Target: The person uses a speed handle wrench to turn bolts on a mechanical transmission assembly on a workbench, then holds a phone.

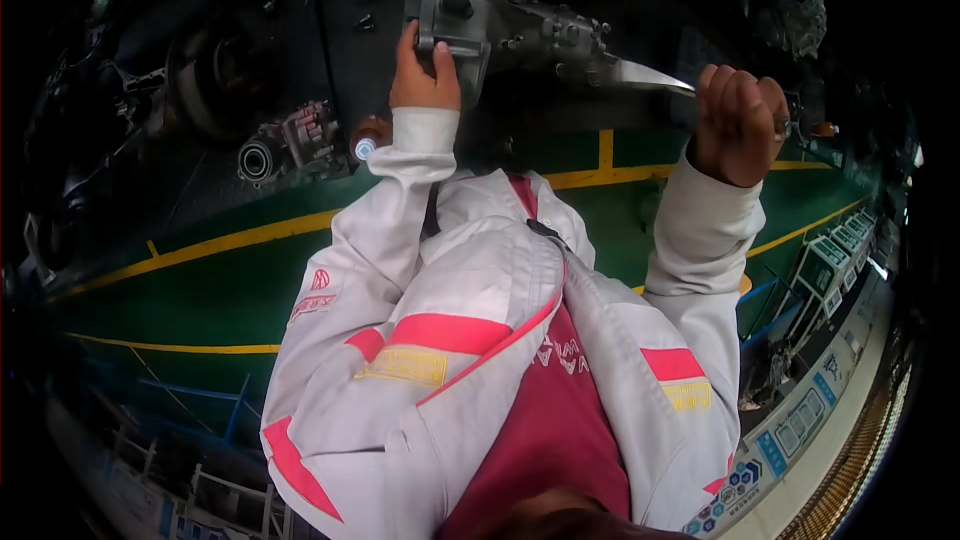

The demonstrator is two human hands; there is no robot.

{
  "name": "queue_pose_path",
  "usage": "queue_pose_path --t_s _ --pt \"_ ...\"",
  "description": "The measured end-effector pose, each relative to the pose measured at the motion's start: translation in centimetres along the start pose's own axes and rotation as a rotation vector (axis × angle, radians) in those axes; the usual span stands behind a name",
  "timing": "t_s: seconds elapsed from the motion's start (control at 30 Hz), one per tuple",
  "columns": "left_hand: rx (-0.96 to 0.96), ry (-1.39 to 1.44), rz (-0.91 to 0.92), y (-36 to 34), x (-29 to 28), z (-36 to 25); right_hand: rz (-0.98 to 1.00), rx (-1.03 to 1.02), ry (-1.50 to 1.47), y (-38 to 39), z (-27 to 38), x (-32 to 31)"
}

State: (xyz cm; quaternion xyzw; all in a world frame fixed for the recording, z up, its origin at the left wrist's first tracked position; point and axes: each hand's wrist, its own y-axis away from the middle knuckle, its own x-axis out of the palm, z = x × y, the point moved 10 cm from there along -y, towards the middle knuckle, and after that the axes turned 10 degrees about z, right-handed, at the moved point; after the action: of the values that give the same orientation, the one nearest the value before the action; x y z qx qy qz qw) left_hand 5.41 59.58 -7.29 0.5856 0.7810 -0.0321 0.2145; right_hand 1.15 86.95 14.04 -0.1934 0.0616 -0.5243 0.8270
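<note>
Clenched on a silvery tool point(652, 75), the right hand point(740, 120) seems to lever, left hand point(427, 80) grasping the far casing point(468, 32); bracing matters next.

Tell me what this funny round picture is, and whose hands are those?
There's no robot here, just a person in a white jacket. A wide camera on their head looks down, so straight lines look bendy. Their left hand touches a grey metal casing. Their right hand makes a fist, fingers closed around a shiny metal bar. On the dark surface there's also a smaller metal part with a round end. Beyond it is a green floor with yellow lines. The edges are too dark to make everything out.
</note>
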Motion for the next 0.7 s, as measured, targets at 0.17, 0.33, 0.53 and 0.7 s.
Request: queue_pose_path --t_s 0.17,0.33,0.53,0.7 --pt "0.005 -0.085 -0.147 2.0 -0.9 -0.2 -0.155 0.025 0.205 0.3 1.5 -2.4" --pt "-0.007 -0.077 -0.205 1.3 -0.4 -0.4 -0.406 0.082 0.044 0.3 0.1 -8.9" --pt "-0.012 -0.152 -0.258 2.4 -0.3 -0.2 -0.364 0.072 0.025 0.1 0.2 -8.8" --pt "0.079 -0.149 -0.290 2.1 -0.8 -0.3 -0.293 0.088 -0.045 0.1 0.6 -7.8"
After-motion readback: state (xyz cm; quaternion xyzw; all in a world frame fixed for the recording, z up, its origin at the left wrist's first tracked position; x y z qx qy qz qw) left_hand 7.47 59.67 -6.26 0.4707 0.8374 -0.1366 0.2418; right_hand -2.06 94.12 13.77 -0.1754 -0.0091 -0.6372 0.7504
